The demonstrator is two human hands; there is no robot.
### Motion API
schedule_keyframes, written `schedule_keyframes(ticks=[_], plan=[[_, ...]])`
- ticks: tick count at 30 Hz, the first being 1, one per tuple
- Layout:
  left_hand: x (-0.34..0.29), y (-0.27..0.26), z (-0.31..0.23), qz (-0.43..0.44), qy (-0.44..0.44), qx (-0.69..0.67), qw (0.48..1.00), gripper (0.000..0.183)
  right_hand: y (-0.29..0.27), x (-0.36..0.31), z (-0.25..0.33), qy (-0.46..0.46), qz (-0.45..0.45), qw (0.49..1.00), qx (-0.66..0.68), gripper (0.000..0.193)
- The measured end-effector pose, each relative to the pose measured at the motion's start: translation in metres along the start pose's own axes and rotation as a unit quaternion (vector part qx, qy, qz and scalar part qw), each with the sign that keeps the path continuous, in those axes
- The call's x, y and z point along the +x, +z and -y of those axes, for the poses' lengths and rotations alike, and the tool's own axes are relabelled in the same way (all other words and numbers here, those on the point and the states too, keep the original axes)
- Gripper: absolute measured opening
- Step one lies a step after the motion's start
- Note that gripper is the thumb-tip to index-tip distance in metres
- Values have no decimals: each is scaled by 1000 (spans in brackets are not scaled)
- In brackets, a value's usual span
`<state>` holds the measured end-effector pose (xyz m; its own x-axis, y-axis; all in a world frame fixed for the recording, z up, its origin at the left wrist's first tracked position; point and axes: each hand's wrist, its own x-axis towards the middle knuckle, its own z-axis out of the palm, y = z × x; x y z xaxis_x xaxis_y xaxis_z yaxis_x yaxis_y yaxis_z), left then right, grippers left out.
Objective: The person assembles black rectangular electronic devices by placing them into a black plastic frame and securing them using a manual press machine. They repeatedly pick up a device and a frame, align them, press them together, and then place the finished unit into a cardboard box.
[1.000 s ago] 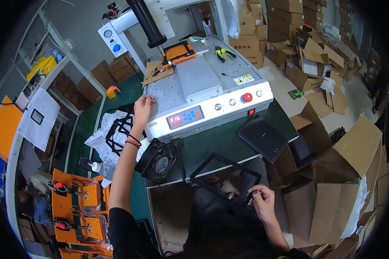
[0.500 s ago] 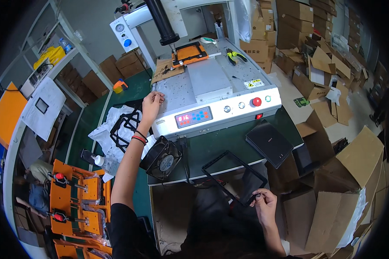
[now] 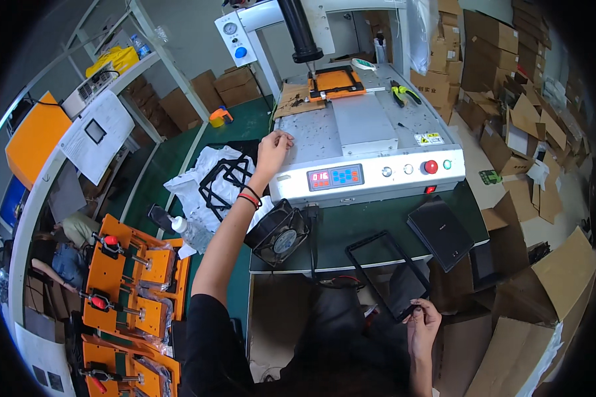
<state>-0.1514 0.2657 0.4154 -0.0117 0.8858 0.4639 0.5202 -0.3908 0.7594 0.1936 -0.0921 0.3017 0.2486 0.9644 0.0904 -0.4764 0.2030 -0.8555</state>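
My right hand (image 3: 422, 324) pinches the lower right corner of a thin black rectangular frame (image 3: 385, 272), which hangs tilted in front of the bench edge, above my lap. My left hand (image 3: 273, 153) rests at the left front corner of the white bench machine (image 3: 377, 185), its fingers curled together; whether something small sits between them cannot be made out. Beside my left forearm several black frames (image 3: 213, 202) lie on crumpled white plastic (image 3: 191, 173). In the machine, an orange fixture (image 3: 338, 94) carrying a black frame sits under the black press head (image 3: 304, 49).
A black fan (image 3: 281, 235) and a flat black box (image 3: 440, 233) lie on the green bench. Yellow-green pliers (image 3: 404, 94) rest on the machine bed. Orange clamp fixtures (image 3: 116, 291) stand at left, near a clear bottle (image 3: 191, 231). Open cartons (image 3: 503, 337) fill the right. Another person (image 3: 69, 261) shows far left.
The whole scene has shifted rightward in the picture as my head turned left. Both hands keep about the same places, the right still holding the black frame.
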Motion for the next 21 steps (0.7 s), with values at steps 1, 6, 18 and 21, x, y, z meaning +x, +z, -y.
schedule_keyframes(ticks=[1, 6, 18, 21], plan=[[-1, -2, 0, 3, -9, 0, 1000, 24, 0, -1, 0, 2, 1, 1000, 0, 18], [3, -1, 1, 9, 1, 2, 1000, 24, 0, 1, 5, 13, 11, 1000, 1, 19], [-1, 2, 2, -10, -6, -7, 1000, 24, -4, -2, 0, 7, 4, 1000, -4, 18], [1, 2, 0, -8, 2, -10, 1000, 24, -5, -3, 0, 14, 3, 1000, -2, 18]])
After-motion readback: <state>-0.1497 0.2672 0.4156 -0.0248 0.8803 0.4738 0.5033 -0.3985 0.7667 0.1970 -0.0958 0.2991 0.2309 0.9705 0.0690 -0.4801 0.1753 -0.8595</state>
